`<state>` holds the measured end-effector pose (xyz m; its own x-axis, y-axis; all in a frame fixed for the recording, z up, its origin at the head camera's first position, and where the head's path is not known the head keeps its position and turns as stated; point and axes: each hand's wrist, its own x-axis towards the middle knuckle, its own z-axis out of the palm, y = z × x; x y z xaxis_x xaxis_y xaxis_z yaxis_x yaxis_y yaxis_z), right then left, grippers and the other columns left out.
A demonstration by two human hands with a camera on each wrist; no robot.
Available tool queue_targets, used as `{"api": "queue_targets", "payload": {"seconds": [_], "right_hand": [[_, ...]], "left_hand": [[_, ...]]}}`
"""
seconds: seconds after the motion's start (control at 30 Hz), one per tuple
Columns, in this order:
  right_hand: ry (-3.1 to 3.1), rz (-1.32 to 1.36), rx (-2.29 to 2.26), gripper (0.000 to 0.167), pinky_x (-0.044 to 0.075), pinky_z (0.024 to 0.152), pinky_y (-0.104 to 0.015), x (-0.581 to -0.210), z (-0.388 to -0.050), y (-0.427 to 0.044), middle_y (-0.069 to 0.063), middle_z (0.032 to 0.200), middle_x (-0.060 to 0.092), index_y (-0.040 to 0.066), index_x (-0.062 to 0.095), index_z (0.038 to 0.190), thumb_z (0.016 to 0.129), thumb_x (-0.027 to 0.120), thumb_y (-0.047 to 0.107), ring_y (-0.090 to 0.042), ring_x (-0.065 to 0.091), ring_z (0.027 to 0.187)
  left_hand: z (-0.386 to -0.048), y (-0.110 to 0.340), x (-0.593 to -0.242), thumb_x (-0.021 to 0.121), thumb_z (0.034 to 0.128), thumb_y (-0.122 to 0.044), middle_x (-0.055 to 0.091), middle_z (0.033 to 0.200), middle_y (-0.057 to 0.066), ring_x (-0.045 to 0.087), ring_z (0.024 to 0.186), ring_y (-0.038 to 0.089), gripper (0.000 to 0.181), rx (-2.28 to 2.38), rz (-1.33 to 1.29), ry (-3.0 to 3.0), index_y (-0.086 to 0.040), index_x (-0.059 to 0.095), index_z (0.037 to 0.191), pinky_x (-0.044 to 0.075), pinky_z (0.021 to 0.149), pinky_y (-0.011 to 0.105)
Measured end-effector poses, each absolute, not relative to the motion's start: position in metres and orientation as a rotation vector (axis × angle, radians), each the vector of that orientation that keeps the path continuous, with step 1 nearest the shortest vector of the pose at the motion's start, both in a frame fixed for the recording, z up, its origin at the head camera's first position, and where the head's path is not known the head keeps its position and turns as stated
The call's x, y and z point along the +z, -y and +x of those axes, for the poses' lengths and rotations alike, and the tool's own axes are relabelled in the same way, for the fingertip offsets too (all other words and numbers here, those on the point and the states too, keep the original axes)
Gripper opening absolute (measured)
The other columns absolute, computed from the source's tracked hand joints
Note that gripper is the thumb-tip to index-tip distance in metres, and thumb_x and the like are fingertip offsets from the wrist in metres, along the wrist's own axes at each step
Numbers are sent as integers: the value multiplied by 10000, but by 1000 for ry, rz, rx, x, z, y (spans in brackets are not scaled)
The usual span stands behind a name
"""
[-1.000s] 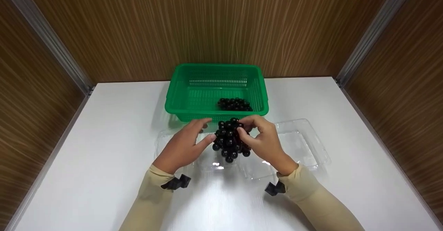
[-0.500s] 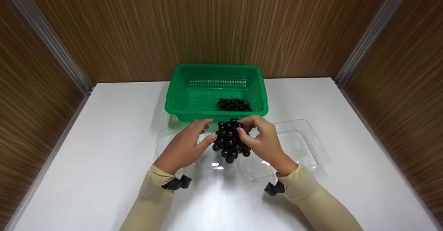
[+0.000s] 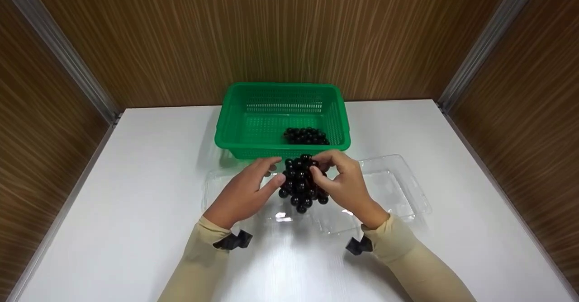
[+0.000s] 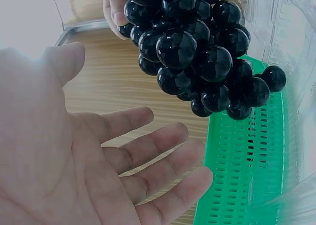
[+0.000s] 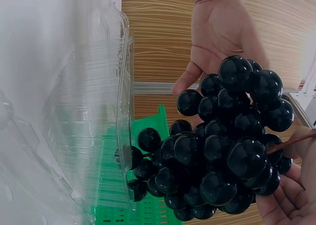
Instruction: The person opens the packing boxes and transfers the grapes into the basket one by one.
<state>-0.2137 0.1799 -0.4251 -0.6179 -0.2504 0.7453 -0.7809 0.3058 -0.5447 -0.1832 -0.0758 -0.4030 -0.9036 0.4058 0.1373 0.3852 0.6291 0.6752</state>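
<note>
My right hand (image 3: 346, 186) holds up a bunch of dark grapes (image 3: 299, 186) by its right side. In the right wrist view a thin brown stem (image 5: 289, 143) runs from the bunch to the fingertips of that hand. My left hand (image 3: 246, 195) is just left of the grapes, thumb and fingers spread apart. From the left wrist view, the open left palm (image 4: 44, 141) holds nothing, with a gap between its fingers and the bunch. Under the hands lies an open clear plastic clamshell box (image 3: 414, 182), its middle partly hidden by the grapes and hands.
Behind the hands a green slotted basket (image 3: 282, 147) stands on the white table (image 3: 149, 180). A second bunch of dark grapes (image 3: 306, 136) lies in its front right corner. Brown wood-grain panels (image 3: 289, 30) rise at the back and both sides.
My left hand has shifted slightly to the right, closer to the bunch. The right hand and the grapes have hardly moved.
</note>
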Motion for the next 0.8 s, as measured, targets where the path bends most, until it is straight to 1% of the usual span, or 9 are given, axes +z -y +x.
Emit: {"api": "queue_targets", "payload": {"seconds": [0.2, 0.5, 0.67, 0.8], "right_hand": [[2042, 911, 1314, 180, 551, 719, -292, -424, -215, -179, -34, 924, 713, 35, 716, 1032, 875, 744, -48, -160, 643, 791], [2057, 870, 1370, 171, 548, 724, -270, -424, -219, -178, -91, 915, 720, 37, 719, 1037, 888, 725, -47, -152, 646, 785], [2064, 867, 1368, 177, 553, 719, -291, -425, -220, -179, -115, 909, 716, 34, 720, 1041, 887, 722, -52, -155, 648, 782], [2062, 877, 1353, 165, 552, 719, -285, -423, -221, -178, -80, 919, 719, 27, 718, 1041, 890, 731, -38, -148, 652, 783]], "left_hand": [[-183, 75, -404, 376, 1076, -595, 554, 1459, 25, 560, 1321, 203, 648, 1171, 685, -2804, -181, 438, 1570, 477, 1087, 470], [-183, 76, -404, 372, 1094, -550, 560, 1448, 39, 568, 1308, 199, 600, 1183, 710, -2808, -196, 431, 1575, 470, 1094, 476], [-182, 75, -404, 371, 1098, -537, 569, 1426, 60, 581, 1281, 199, 596, 1235, 729, -2794, -184, 425, 1576, 488, 1064, 477], [-179, 73, -401, 365, 1102, -528, 557, 1426, 71, 578, 1268, 192, 586, 1287, 759, -2767, -192, 419, 1579, 508, 1026, 482]]}}
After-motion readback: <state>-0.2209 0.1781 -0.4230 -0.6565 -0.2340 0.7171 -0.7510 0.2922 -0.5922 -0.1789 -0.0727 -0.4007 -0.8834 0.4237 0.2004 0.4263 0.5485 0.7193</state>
